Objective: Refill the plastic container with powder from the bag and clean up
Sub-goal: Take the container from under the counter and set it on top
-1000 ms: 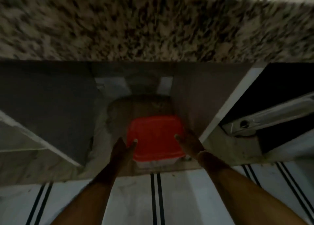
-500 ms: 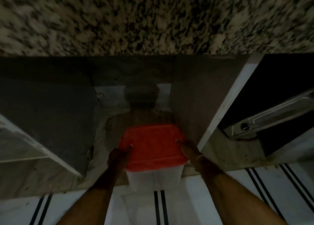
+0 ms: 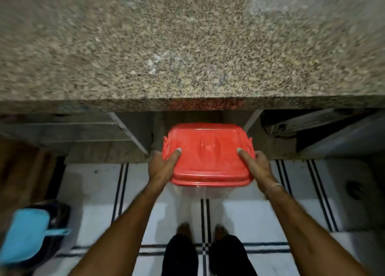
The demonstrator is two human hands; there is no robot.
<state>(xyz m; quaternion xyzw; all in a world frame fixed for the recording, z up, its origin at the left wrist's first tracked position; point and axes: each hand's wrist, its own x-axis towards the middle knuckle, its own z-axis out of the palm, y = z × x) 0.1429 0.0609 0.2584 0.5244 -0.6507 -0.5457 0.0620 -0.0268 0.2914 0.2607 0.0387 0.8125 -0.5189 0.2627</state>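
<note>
The red-lidded plastic container (image 3: 208,154) is held above the floor (image 3: 93,192), just below the bench (image 3: 187,46) edge, left hand (image 3: 161,167) and right hand (image 3: 257,165) each grasping one end; task judged early, with no bag in view, refilling and clean-up outstanding.

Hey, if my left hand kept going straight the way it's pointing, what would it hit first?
The left hand grips the container. Beyond it, the line runs into the open cupboard under the counter. Depth is unclear, so the counter's edge may come first.
</note>
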